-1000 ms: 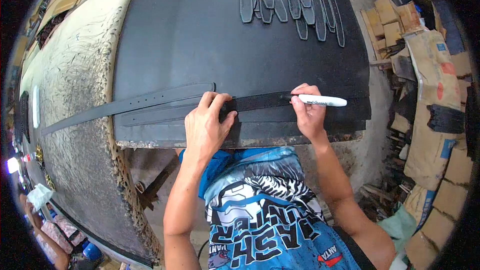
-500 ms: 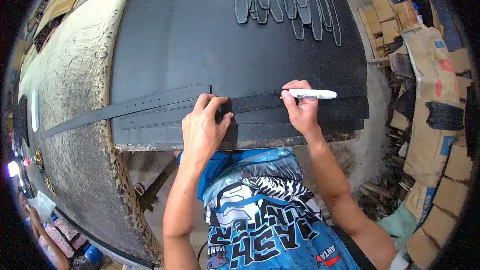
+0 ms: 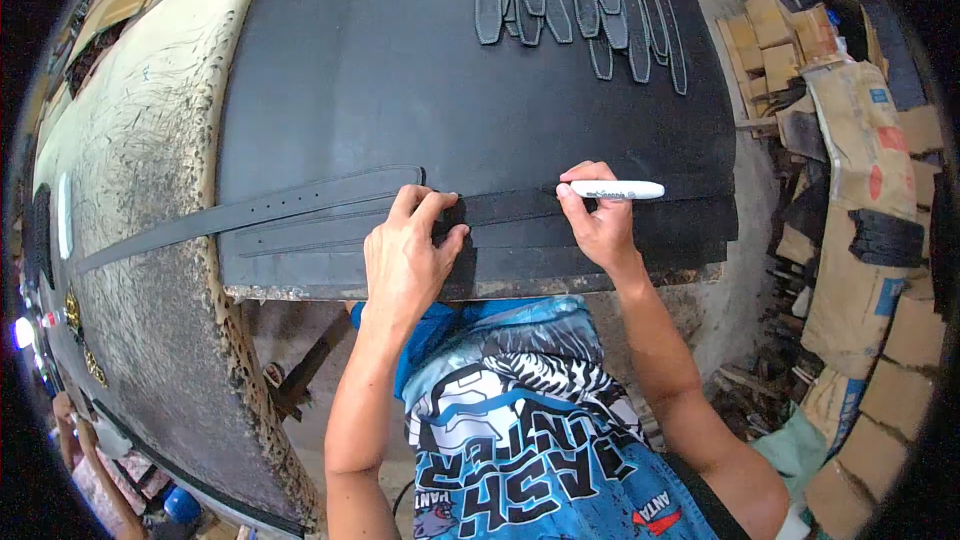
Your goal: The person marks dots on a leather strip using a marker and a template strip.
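Near the table's front edge, my left hand (image 3: 412,245) presses on dark leather straps, its thumb and fingers curled around a strap's edge. A black strap with a row of holes (image 3: 240,212) runs from under that hand out to the left. My right hand (image 3: 602,220) grips a white marker (image 3: 625,190), held nearly level, its dark tip on the left over another dark strap (image 3: 510,205). Both hands rest close to the black table surface (image 3: 400,70). Exactly where the tip touches is too dark to tell.
Several black stitched straps (image 3: 610,10) hang over the far part of the table. A pale, worn surface (image 3: 150,140) adjoins on the left. Cardboard boxes (image 3: 775,35) stand at the right. Another person's arms (image 3: 95,455) show at the lower left.
My right hand and the marker have shifted slightly to the left. My left hand holds its place. The other person's arms at the lower left have moved.
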